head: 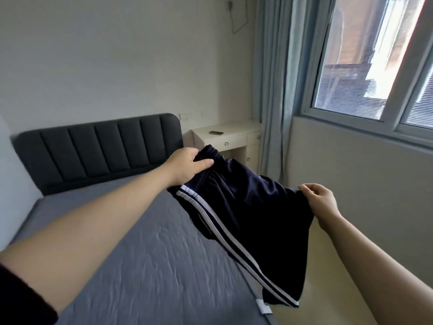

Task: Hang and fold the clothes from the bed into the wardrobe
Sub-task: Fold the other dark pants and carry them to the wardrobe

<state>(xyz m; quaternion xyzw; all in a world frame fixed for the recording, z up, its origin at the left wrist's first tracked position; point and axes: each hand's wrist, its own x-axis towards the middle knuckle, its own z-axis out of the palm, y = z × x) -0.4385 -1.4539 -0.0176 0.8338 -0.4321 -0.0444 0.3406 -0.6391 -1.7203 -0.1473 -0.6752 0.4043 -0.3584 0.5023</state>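
Both hands hold the dark striped shorts (246, 207) in the air above the bed (131, 254) — left hand (187, 165) grips the waistband, right hand (318, 200) pinches the far edge. That thin pinch (slippery-looking fabric) could slip, dropping one side and spoiling the fold.

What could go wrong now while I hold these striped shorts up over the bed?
1. The right grip pinches only a thin edge of the navy shorts; it may slip, leaving them hanging from the left grip.
2. The waistband is bunched in the left grip, so a fold may come out crooked.
3. The lower leg hangs by the bed edge; dropped, the shorts may miss it.
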